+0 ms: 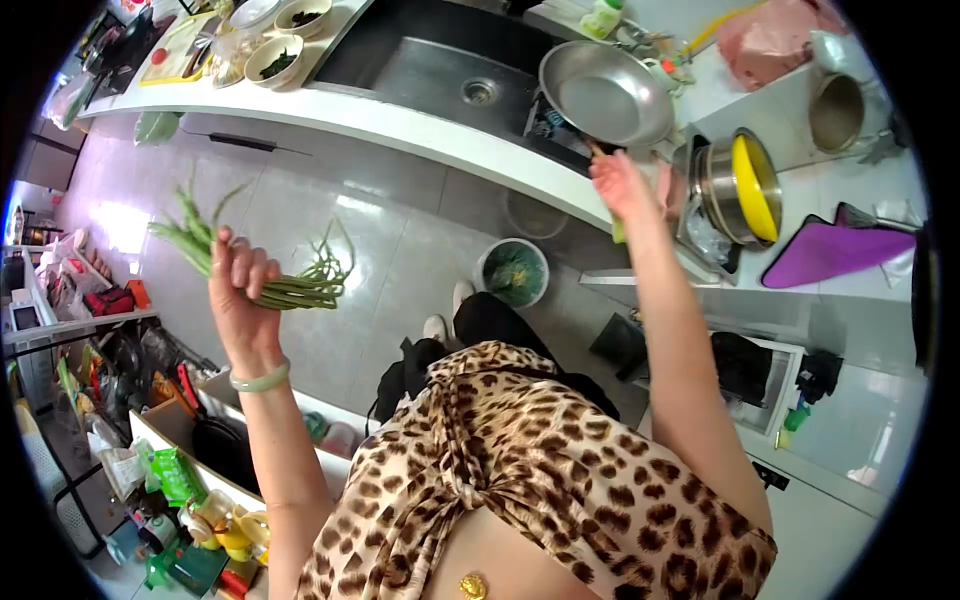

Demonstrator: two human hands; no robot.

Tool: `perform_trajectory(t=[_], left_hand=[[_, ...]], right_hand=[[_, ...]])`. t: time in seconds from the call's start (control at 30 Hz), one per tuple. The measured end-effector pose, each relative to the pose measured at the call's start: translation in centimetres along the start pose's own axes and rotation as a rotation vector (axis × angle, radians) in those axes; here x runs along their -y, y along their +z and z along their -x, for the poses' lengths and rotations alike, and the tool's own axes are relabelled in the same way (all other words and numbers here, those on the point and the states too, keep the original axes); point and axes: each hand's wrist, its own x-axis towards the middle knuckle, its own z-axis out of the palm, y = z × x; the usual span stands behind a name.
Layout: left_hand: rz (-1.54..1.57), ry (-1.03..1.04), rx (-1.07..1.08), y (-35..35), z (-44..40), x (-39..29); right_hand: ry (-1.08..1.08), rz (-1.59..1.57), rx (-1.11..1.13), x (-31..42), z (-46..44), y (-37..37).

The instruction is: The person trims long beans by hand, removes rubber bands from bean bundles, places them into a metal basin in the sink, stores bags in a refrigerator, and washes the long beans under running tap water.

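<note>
My left hand (243, 268) is closed round a bunch of long green beans (305, 288), held up over the floor at the left. The bean ends stick out on both sides of the fist. On the right, my right hand (622, 185) is curled round the handle of a silver frying pan (605, 95). A short green end (618, 230) shows below that hand; whether it belongs to the handle I cannot tell. The pan sits by the right end of the black sink (430, 75), its inside facing up.
A white-rimmed bin (546, 275) with green scraps stands on the floor near my feet. Bowls of dark greens (274, 62) and a cutting board (178, 55) are on the counter at the upper left. Metal pots (722, 190) and a purple cloth-like item (835, 252) lie at the right.
</note>
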Motion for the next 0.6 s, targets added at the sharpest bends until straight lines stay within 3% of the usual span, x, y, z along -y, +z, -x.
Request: perform_trajectory(t=[0.13, 0.27, 0.47, 0.5, 0.6], left_hand=[[-0.034, 0.116, 0.032, -0.1, -2.5, -2.9], [-0.033, 0.149, 0.013, 1.1, -4.8, -3.0], [-0.002, 0.108, 0.041, 3.7, -9.2, -1.2], [-0.003, 0.102, 0.062, 4.1, -10.0, -1.0], [0.06, 0.042, 0.152, 5.4, -13.1, -0.4]], right_hand=[[0.086, 0.022, -0.297, 1.9, -4.7, -1.6], [0.268, -0.093, -0.087, 1.8, -7.9, -3.0], [0.215, -0.15, -0.211, 1.0, -11.1, -3.4], [0.243, -0.165, -0.316, 1.1, -11.1, -2.6], [0.137, -0.031, -0.344, 1.1, -10.8, -2.2]])
